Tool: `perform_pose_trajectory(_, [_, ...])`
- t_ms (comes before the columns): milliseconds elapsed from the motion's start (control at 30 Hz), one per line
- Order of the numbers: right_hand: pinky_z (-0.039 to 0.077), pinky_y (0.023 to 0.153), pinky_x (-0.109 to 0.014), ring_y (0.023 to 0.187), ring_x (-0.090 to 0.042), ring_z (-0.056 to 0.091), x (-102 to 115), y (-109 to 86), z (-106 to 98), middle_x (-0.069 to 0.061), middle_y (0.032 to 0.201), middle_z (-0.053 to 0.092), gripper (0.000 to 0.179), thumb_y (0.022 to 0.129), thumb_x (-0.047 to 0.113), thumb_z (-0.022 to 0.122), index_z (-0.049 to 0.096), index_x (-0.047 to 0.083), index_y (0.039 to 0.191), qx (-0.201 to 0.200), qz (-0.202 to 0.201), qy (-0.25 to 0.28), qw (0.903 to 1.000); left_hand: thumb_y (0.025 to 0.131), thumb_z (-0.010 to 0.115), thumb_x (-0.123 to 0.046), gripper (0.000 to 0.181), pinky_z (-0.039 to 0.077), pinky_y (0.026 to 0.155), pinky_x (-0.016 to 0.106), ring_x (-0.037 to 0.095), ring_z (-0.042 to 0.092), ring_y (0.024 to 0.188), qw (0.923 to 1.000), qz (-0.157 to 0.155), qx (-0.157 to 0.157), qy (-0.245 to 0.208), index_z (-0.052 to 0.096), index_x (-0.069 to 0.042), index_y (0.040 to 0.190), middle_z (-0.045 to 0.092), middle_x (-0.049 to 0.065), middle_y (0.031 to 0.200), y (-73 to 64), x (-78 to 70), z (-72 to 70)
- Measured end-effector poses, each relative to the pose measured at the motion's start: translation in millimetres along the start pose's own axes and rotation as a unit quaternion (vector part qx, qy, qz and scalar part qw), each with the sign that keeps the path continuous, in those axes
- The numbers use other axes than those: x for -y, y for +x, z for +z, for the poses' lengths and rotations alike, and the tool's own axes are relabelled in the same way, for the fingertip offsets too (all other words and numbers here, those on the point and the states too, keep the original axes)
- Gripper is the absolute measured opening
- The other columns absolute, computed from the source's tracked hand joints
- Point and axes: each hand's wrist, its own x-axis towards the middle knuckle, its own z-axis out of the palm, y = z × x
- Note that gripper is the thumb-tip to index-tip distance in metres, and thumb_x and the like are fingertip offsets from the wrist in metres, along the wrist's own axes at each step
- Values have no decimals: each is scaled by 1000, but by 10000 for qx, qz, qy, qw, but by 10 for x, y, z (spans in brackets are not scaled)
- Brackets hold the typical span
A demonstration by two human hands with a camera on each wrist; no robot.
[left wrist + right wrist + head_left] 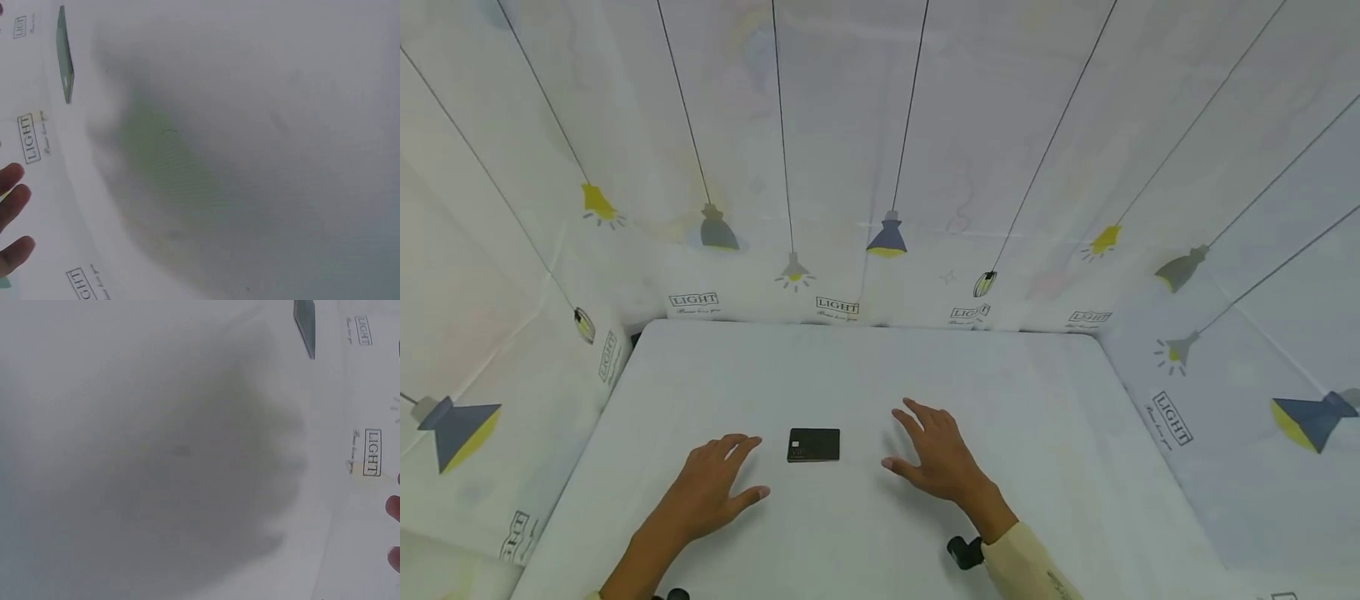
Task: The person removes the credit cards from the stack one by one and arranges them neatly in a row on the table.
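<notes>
On the white table lies a black bank card (814,445), or a small stack of such cards, with a pale chip mark at its left side. My left hand (711,483) hovers left of it, thumb and fingers spread apart and holding nothing. To the right of the card my right hand (936,454) is likewise spread, its palm over the table. The left wrist view shows the card (65,56) edge-on at the upper left, with fingertips (15,253) at the left edge. In the right wrist view the card (305,328) appears at the top, and fingertips (394,507) show at the right edge.
The white tabletop (880,367) spreads under both hands. Behind and beside it hangs a pale sheet (850,125) printed with lamps and the word LIGHT. A black camera mount (965,552) sits by the right wrist, near a cream sleeve (1022,562).
</notes>
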Motion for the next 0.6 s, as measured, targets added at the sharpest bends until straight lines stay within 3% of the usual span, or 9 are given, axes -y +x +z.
perform_pose_trajectory(333, [29, 105, -48, 124, -23, 45, 292, 368, 47, -4, 135, 50, 69, 84, 65, 54, 51, 17, 133, 224, -303, 84, 9993, 81, 64, -58, 71, 44, 92, 48, 24, 51, 116, 9973, -177, 613, -351, 48, -17, 136, 53, 3, 128, 198, -19, 37])
perform_pose_trajectory(600, [31, 104, -48, 120, -21, 48, 418, 509, 207, -1, 128, 55, 68, 84, 67, 51, 57, 15, 127, 427, -396, 3, 9983, 81, 64, -58, 67, 46, 91, 44, 23, 54, 111, 9981, -46, 607, -3, 52, -17, 133, 56, 3, 124, 379, -75, 226])
